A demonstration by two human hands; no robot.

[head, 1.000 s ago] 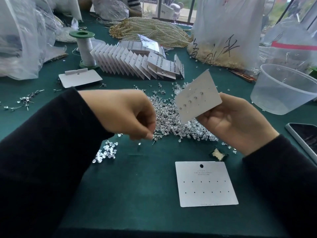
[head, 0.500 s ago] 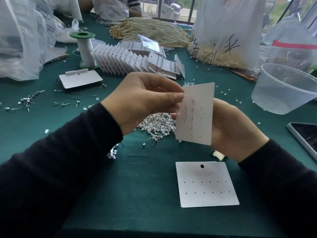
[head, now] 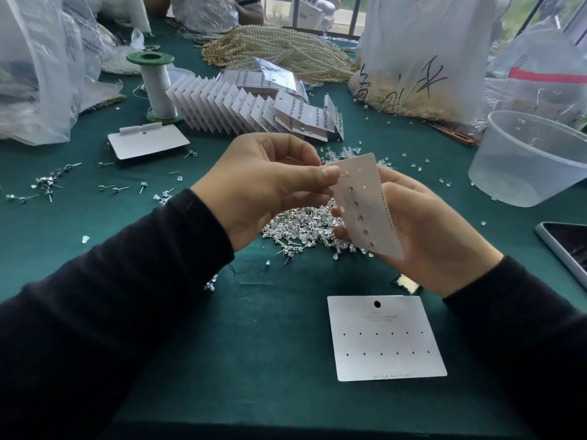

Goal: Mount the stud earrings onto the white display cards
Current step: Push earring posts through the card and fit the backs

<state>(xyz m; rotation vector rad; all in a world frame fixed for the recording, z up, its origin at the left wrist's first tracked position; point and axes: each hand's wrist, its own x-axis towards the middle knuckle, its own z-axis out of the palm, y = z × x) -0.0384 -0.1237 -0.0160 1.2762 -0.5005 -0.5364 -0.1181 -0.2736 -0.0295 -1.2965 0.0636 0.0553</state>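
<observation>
Seating a stud
Beyond the blank display card (head: 386, 338), your right hand (head: 441, 239) gripped the part-filled card (head: 370, 198); your left hand (head: 270, 185) pinched a stud earring (head: 344, 176) at its top holes. Keeping the post square likely mattered.

Green-clothed table (head: 270, 350) under loose stud earrings (head: 301, 227), blank card (head: 386, 338), spool (head: 157, 87), tub (head: 527, 157).

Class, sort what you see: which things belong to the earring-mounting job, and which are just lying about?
Job: left hand pinching a stud; right hand holding a part-filled card; stud pile; blank card; finished cards.
Lying about: plastic tub; phone; thread spool; pearl strands.
</observation>
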